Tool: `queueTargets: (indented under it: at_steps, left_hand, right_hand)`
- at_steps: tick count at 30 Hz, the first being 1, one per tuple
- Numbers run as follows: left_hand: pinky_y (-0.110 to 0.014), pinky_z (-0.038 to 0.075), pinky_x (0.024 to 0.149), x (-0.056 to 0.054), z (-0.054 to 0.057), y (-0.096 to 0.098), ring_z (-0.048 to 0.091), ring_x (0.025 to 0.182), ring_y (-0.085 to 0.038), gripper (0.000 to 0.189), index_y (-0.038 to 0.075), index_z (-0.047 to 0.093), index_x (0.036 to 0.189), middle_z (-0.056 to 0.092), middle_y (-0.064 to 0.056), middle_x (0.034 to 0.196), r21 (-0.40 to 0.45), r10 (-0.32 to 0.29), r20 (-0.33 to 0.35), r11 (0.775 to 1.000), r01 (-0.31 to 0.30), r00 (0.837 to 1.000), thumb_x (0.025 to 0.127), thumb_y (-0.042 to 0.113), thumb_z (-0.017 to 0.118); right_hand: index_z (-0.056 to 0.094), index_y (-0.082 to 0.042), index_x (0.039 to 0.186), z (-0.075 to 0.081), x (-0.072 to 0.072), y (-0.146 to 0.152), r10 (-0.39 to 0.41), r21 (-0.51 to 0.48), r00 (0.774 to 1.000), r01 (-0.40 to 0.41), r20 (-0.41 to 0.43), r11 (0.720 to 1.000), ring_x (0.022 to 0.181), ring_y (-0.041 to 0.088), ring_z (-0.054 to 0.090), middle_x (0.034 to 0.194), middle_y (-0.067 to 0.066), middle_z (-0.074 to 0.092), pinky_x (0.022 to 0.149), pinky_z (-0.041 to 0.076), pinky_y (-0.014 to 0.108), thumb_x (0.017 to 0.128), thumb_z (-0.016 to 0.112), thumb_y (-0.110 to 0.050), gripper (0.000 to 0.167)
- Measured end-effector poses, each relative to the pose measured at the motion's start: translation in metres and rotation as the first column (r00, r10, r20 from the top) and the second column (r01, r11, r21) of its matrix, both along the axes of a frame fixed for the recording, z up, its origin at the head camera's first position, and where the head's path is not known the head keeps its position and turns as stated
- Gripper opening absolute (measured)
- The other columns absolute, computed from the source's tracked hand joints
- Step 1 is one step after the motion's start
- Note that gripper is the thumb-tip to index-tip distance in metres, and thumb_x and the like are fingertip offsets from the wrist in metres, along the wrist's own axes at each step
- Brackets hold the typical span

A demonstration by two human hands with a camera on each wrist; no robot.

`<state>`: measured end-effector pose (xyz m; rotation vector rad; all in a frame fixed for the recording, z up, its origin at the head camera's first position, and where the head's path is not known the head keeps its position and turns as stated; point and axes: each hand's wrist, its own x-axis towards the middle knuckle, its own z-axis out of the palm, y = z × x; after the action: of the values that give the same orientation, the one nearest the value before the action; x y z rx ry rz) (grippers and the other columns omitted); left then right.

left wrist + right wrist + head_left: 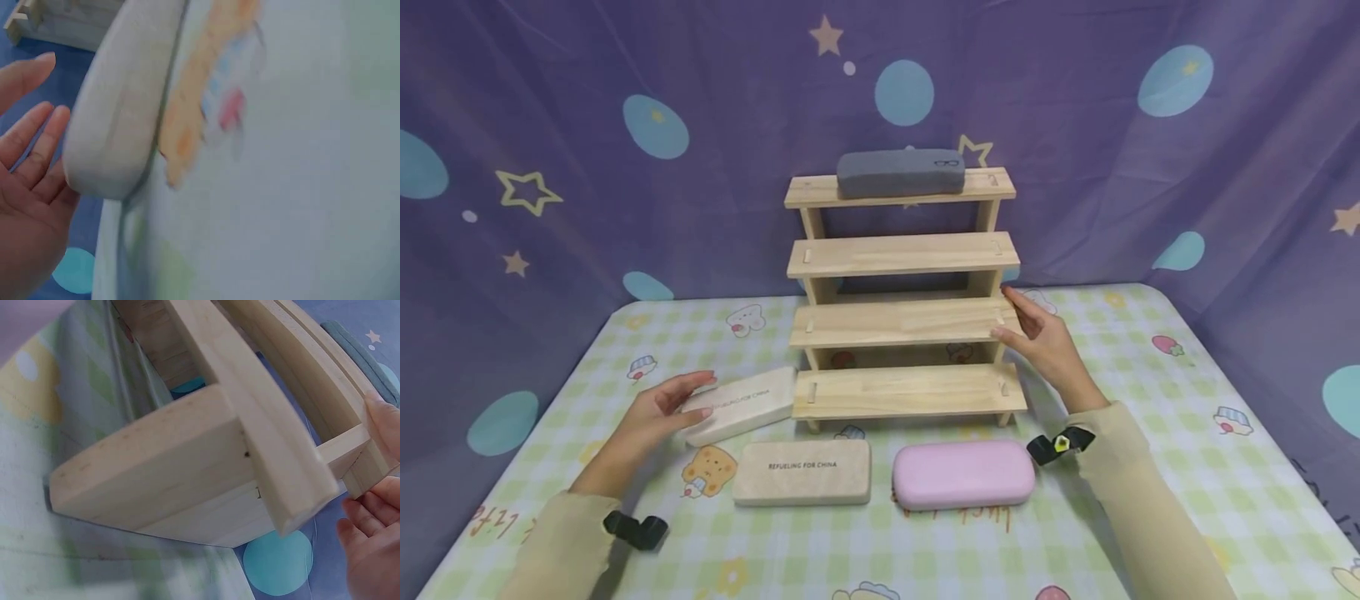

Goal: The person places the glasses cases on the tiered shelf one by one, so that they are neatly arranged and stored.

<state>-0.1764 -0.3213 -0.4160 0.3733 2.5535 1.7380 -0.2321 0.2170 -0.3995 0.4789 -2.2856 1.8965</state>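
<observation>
My left hand, fingers relaxed, is at the left end of a cream spectacle case lying slanted on the cloth. In the left wrist view the thumb stands apart from this case, and the fingers are right beside its end. My right hand holds the right end of a four-tier wooden display shelf at its second tier from the bottom. The right wrist view shows the thumb over the board's end and the fingers beneath it. A grey spectacle case lies on the top tier.
In front of the shelf lie a second cream spectacle case, lettered "REFUELING FOR CHINA", and a pink spectacle case. A checked cloth covers the table. Directly behind the shelf hangs a purple patterned curtain.
</observation>
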Motion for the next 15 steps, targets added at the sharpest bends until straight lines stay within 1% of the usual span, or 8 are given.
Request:
queueTargets:
  at_steps: [5, 8, 10, 12, 15]
  left_hand:
    - [-0.009, 0.038, 0.089, -0.002, -0.008, -0.007, 0.051, 0.111, 0.005, 0.046, -0.009, 0.051, 0.127, 0.061, 0.018, 0.118, 0.084, -0.055, 0.000, 0.995, 0.055, 0.998, 0.084, -0.006, 0.065]
    - [-0.009, 0.039, 0.088, -0.002, -0.010, -0.008, 0.052, 0.110, 0.003, 0.046, -0.009, 0.051, 0.128, 0.059, 0.017, 0.120, 0.082, -0.066, 0.001, 0.994, 0.065, 0.998, 0.084, -0.006, 0.065]
    - [-0.010, 0.041, 0.086, -0.001, -0.010, -0.008, 0.053, 0.108, 0.002, 0.049, -0.008, 0.049, 0.129, 0.059, 0.016, 0.121, 0.079, -0.073, 0.021, 0.994, 0.071, 0.997, 0.084, -0.005, 0.065]
    - [-0.010, 0.041, 0.085, -0.001, -0.010, -0.008, 0.053, 0.107, 0.002, 0.052, -0.007, 0.047, 0.132, 0.057, 0.015, 0.123, 0.076, -0.098, 0.043, 0.993, 0.094, 0.994, 0.084, -0.006, 0.065]
    - [-0.011, 0.042, 0.083, -0.001, -0.012, -0.010, 0.053, 0.104, 0.003, 0.058, -0.006, 0.042, 0.137, 0.055, 0.017, 0.124, 0.056, -0.125, 0.080, 0.991, 0.121, 0.989, 0.083, -0.006, 0.065]
  right_hand:
    - [0.032, 0.001, 0.145, 0.000, -0.001, 0.000, -0.006, 0.006, 1.000, 0.006, 0.009, 1.000, 0.140, 0.025, 0.022, 0.151, 0.016, 0.028, 0.106, 0.024, 0.016, 0.087, 0.066, -0.006, 0.067]
    - [0.031, 0.002, 0.145, -0.001, -0.001, 0.000, -0.004, 0.003, 1.000, 0.004, 0.007, 1.000, 0.140, 0.027, 0.022, 0.151, 0.018, 0.028, 0.107, 0.024, 0.016, 0.087, 0.066, -0.004, 0.068]
    - [0.030, 0.004, 0.144, 0.001, 0.000, 0.000, -0.003, 0.007, 1.000, 0.003, 0.008, 1.000, 0.140, 0.028, 0.022, 0.151, 0.019, 0.027, 0.106, 0.025, 0.016, 0.087, 0.066, -0.003, 0.068]
    - [0.030, 0.004, 0.145, 0.002, 0.000, 0.000, -0.002, 0.013, 1.000, 0.002, 0.007, 1.000, 0.140, 0.029, 0.022, 0.151, 0.019, 0.027, 0.106, 0.025, 0.016, 0.087, 0.066, -0.003, 0.068]
    - [0.030, 0.004, 0.145, 0.001, -0.001, 0.000, -0.003, 0.021, 1.000, 0.003, 0.009, 1.000, 0.140, 0.028, 0.023, 0.151, 0.018, 0.028, 0.106, 0.025, 0.015, 0.087, 0.066, -0.005, 0.068]
